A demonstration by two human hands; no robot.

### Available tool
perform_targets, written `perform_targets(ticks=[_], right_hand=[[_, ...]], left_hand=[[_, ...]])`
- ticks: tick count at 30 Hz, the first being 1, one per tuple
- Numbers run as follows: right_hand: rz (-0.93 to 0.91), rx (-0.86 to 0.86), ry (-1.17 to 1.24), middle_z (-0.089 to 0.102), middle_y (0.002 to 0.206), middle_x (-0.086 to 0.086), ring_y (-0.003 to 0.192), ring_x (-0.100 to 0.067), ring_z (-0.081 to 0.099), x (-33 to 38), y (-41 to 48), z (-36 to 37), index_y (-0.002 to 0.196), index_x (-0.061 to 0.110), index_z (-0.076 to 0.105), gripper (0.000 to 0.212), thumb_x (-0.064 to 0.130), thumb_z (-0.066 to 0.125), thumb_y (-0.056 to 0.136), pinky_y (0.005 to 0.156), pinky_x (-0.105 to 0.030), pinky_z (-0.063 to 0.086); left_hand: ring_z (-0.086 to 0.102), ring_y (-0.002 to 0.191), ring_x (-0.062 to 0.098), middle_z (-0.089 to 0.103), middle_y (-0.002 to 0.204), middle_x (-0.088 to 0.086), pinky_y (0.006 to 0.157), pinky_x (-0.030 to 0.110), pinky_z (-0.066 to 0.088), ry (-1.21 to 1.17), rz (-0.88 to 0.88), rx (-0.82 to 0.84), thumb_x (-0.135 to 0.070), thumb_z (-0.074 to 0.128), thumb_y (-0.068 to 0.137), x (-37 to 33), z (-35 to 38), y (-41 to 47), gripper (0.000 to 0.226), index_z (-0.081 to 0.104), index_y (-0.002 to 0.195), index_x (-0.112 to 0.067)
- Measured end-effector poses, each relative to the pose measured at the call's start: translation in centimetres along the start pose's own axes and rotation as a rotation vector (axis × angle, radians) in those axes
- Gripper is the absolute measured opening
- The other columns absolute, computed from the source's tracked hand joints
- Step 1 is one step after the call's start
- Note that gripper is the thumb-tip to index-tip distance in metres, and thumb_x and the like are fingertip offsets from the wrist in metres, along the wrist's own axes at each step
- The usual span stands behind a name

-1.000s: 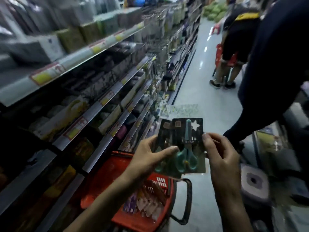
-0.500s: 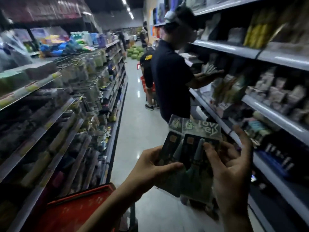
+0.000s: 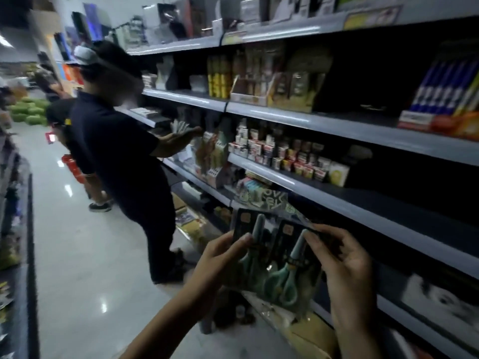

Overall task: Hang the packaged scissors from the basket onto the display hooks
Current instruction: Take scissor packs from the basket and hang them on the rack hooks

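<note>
Closest to the camera, both hands hold a small fan of packaged scissors (image 3: 280, 257) in front of the chest. The left hand (image 3: 220, 257) is closed on the left card, thumb pressed on its face, and the right hand (image 3: 344, 270) pinches the right card near its top edge with thumb and forefinger. The cards overlap, so I judge the step now is to separate one pack from the others. It is better to slide the front card sideways with the right fingers while the left keeps the rest firm; the plastic looks slippery. The basket is not in view. Just behind the packs stand the grey shelves (image 3: 324, 203) with small boxes, but I cannot see any display hooks here, so the right place must first be found. Farther down the aisle another person in a dark shirt (image 3: 116, 156) reaches into the same shelving.
</note>
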State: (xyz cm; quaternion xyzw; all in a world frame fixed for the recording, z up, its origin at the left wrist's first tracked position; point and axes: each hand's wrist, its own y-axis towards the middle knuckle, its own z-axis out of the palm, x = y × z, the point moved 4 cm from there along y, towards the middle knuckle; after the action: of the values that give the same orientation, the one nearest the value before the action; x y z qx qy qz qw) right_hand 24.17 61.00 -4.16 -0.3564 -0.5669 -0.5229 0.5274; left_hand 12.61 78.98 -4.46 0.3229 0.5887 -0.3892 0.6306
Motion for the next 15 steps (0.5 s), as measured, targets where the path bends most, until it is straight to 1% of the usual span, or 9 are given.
perform_targets(ticks=[2,5,6,8,9,10,12,13,15], right_hand=[[-0.004,-0.094,-0.028,0.078,0.091,0.006,0.089,-0.01,0.073,0.6,-1.1,-2.6,0.091,0.026,0.076,0.019,0.038,0.078,0.077,0.083,-0.039,0.06],[-0.016,-0.268,0.013,0.077,0.106,0.013,0.103,-0.003,0.07,0.9,-3.1,-6.7,0.103,0.024,0.075,0.018,0.031,0.075,0.086,0.091,-0.031,0.056],[-0.024,-0.341,0.03,0.076,0.111,0.015,0.109,-0.001,0.068,1.0,-3.7,-8.1,0.105,0.025,0.075,0.015,0.026,0.073,0.09,0.094,-0.03,0.054],[-0.04,-0.515,0.038,0.076,0.11,0.01,0.115,-0.013,0.068,1.1,-5.4,-11.4,0.094,0.029,0.075,0.015,0.015,0.07,0.095,0.097,-0.039,0.054],[-0.064,-0.605,0.038,0.075,0.105,0.005,0.111,-0.02,0.069,1.2,-6.3,-13.1,0.087,0.03,0.073,0.021,0.011,0.069,0.095,0.095,-0.04,0.055],[-0.106,-0.685,0.021,0.074,0.099,0.002,0.103,-0.022,0.069,1.5,-7.1,-15.0,0.084,0.03,0.072,0.027,0.006,0.069,0.095,0.09,-0.035,0.056],[-0.171,-0.808,0.004,0.075,0.09,0.006,0.092,-0.012,0.069,2.5,-8.8,-18.2,0.088,0.028,0.072,0.031,-0.003,0.067,0.094,0.08,-0.017,0.056],[-0.175,-0.857,0.008,0.076,0.088,0.009,0.09,-0.009,0.069,3.0,-9.8,-19.8,0.092,0.024,0.072,0.03,-0.005,0.066,0.093,0.078,-0.014,0.055],[-0.175,-0.945,0.026,0.077,0.088,0.006,0.091,-0.016,0.07,3.7,-11.6,-23.0,0.096,0.018,0.074,0.024,-0.004,0.066,0.092,0.08,-0.023,0.056]], left_hand=[[0.078,0.101,0.023,0.08,0.109,0.009,0.077,0.032,0.064,-0.014,-0.008,0.077,-0.027,0.057,0.105,0.6,2.0,0.7,0.027,0.074,0.117,-0.009],[0.076,0.107,0.031,0.078,0.113,0.013,0.088,0.045,0.062,-0.038,-0.028,0.158,-0.032,0.06,0.104,2.0,5.2,1.8,0.03,0.075,0.115,-0.008],[0.076,0.106,0.03,0.079,0.112,0.013,0.084,0.042,0.063,-0.053,-0.043,0.17,-0.033,0.06,0.103,2.5,6.3,2.0,0.03,0.075,0.113,-0.009],[0.077,0.105,0.027,0.079,0.112,0.011,0.078,0.035,0.062,-0.064,-0.076,0.238,-0.035,0.06,0.103,3.4,8.9,2.0,0.03,0.076,0.113,-0.011],[0.076,0.105,0.029,0.079,0.111,0.011,0.08,0.039,0.062,-0.067,-0.102,0.29,-0.037,0.061,0.102,3.9,10.4,1.8,0.032,0.076,0.113,-0.012],[0.076,0.105,0.03,0.079,0.11,0.012,0.083,0.045,0.062,-0.068,-0.132,0.339,-0.039,0.062,0.1,4.3,12.0,1.4,0.034,0.077,0.112,-0.012],[0.077,0.104,0.03,0.079,0.108,0.012,0.092,0.054,0.062,-0.044,-0.178,0.424,-0.04,0.063,0.1,4.9,15.3,0.3,0.034,0.077,0.111,-0.011],[0.077,0.103,0.029,0.08,0.107,0.012,0.096,0.056,0.06,-0.02,-0.184,0.466,-0.04,0.063,0.101,4.9,17.1,-0.3,0.034,0.078,0.11,-0.011],[0.076,0.105,0.027,0.08,0.107,0.009,0.103,0.059,0.055,0.032,-0.171,0.539,-0.042,0.064,0.099,4.9,20.6,-1.5,0.032,0.08,0.107,-0.016]])
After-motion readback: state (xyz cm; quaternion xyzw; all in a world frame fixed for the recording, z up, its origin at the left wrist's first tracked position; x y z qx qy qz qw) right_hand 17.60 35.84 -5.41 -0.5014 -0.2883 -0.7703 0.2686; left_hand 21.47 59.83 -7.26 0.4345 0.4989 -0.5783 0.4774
